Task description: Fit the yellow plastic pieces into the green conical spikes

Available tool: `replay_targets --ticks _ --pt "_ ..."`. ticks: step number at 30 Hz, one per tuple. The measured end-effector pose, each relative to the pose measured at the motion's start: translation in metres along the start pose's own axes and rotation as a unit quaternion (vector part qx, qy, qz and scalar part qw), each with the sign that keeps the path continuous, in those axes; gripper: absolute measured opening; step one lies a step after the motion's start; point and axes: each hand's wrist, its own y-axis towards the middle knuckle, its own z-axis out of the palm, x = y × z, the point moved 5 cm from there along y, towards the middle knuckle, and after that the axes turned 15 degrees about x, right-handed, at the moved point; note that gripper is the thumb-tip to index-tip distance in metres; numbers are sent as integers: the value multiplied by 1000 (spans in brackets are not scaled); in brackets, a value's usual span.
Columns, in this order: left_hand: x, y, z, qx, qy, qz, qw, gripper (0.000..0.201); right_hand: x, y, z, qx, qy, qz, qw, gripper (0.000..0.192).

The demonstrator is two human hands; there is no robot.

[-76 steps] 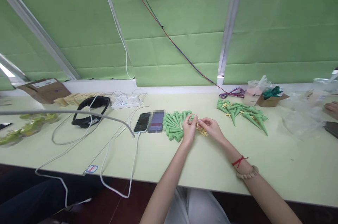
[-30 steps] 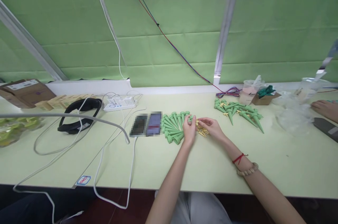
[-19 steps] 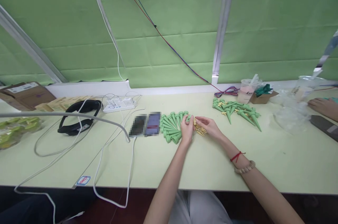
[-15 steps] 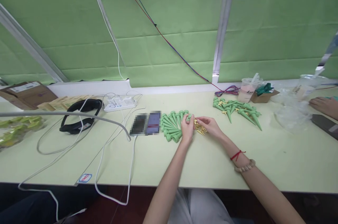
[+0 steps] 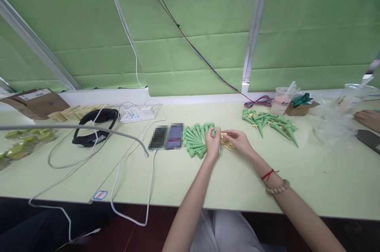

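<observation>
Two hands close together over the counter, arms reaching straight out from the body. Left hand curled, fingertips pinched on a green spike at its wide end; long axis hard to tell behind the fingers. Right hand just right of it, fingers half curled, tips pinching a small yellow part right at the spike's end; touching or a hair apart, cannot tell. Yellow parts loose in a small heap directly under and between both hands, nearer the right. Fan of green spikes touching the left hand on its left side, wide ends toward the body, points away; left hand clearly the nearer one. Two phones just left of the fan. Farther off to the right, well apart from both hands, a second pile of spikes lying mostly crosswise, points to the right. Beyond that pile, a cup and a small box by the wall. At the far right edge, another person's hand resting on the counter.
</observation>
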Motion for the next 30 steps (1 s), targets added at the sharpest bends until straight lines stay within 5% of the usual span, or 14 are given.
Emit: replay_targets --ticks 6,30 --pt "-1 -2 -1 -11 -4 -20 1000 52 6 -2 -4 -34 -77 -2 996 33" --pt "-2 -1 -1 6 30 24 999 42 -2 -1 3 9 10 23 1000 44"
